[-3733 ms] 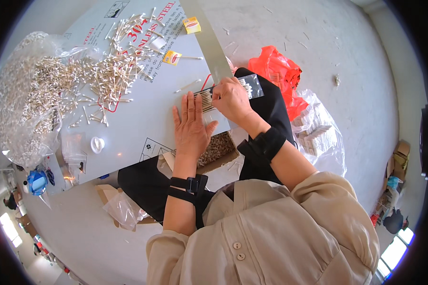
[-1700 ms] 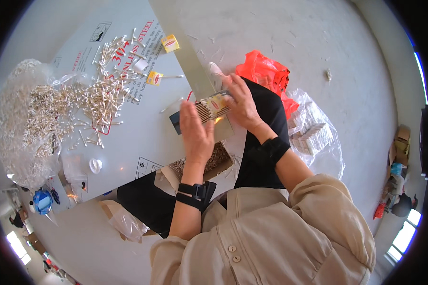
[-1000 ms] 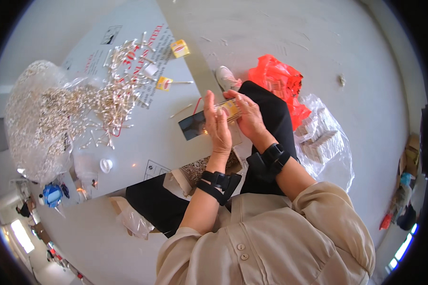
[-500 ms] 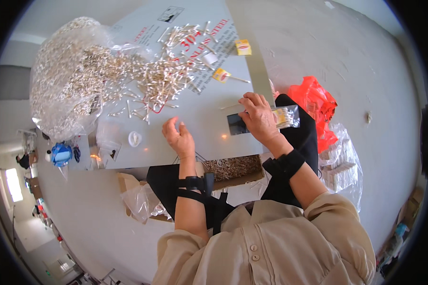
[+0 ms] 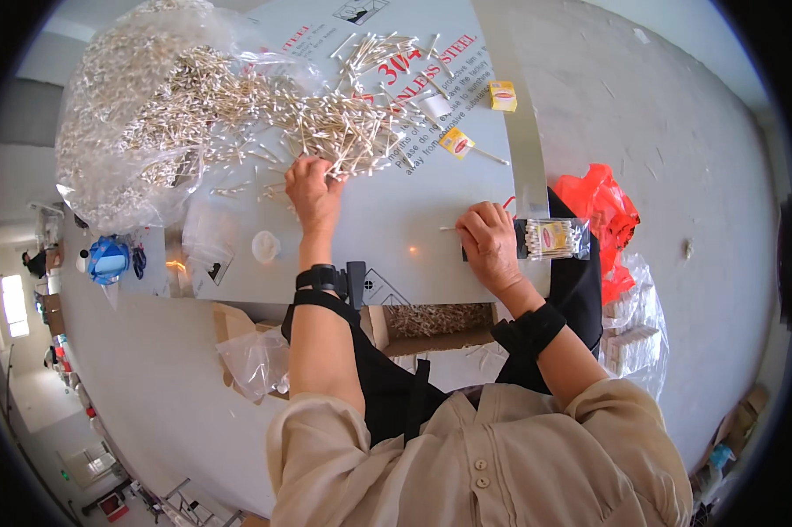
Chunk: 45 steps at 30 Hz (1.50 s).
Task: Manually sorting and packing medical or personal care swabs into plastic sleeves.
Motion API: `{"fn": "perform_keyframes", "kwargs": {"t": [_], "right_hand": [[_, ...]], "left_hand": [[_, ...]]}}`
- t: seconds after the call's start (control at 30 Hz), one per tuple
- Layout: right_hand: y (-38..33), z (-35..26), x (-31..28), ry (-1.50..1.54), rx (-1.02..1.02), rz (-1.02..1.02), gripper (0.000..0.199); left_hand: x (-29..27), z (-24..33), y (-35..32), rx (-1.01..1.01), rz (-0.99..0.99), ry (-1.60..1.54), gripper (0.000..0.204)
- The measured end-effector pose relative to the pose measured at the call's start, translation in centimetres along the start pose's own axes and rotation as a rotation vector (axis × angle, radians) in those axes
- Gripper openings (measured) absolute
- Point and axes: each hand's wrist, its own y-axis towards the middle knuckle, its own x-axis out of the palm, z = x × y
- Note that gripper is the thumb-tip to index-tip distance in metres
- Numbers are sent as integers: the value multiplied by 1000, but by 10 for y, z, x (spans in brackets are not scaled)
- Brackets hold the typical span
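Observation:
My left hand (image 5: 315, 193) reaches into the near edge of a loose pile of cotton swabs (image 5: 348, 136), its fingers curled in around swabs at the fingertips. How many it has cannot be seen. On the right of the table, my right hand (image 5: 487, 244) is closed on a cotton swab whose white tip (image 5: 447, 229) sticks out to the left. Beside and partly under that hand lies a flat clear packet of swabs (image 5: 556, 238) with a yellow label, reaching past the table's right edge over my leg. Its dark left end is mostly covered by the hand.
A big clear bag of swabs (image 5: 137, 114) spills onto the metal table (image 5: 387, 263). Small yellow boxes (image 5: 502, 96) (image 5: 457, 142) and a round white container (image 5: 265, 247) stand there. Below are a carton of swabs (image 5: 435, 321), a red plastic bag (image 5: 602, 206) and wrapped white packs (image 5: 633, 347).
My left hand has gone forward from bare table to the swab pile, and its fingers have closed. The right hand keeps its swab beside the packet. The whole view has shifted somewhat.

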Motion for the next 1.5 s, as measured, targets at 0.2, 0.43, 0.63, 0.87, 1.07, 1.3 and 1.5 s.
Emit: {"fn": "perform_keyframes", "kwargs": {"t": [0.2,0.43,0.63,0.87,1.07,1.3,1.5], "right_hand": [[0,5,4,-6,-1,11,9],[22,15,-2,182,200,-84,57],[58,9,4,-37,-49,-178,58],[51,25,8,-107,-111,-194,20],[23,25,-13,-75,-45,-131,15],[52,15,1,153,8,-259,31],[101,13,22,-84,-406,-317,38]], "left_hand": [[23,77,-32,67,69,-79,26],[16,109,-70,32,31,-143,22],[13,109,-73,51,28,-157,18],[21,107,-72,9,111,-195,18],[22,104,-72,-22,141,-166,20],[19,105,-72,13,115,-192,21],[21,97,-75,49,134,-177,19]]}}
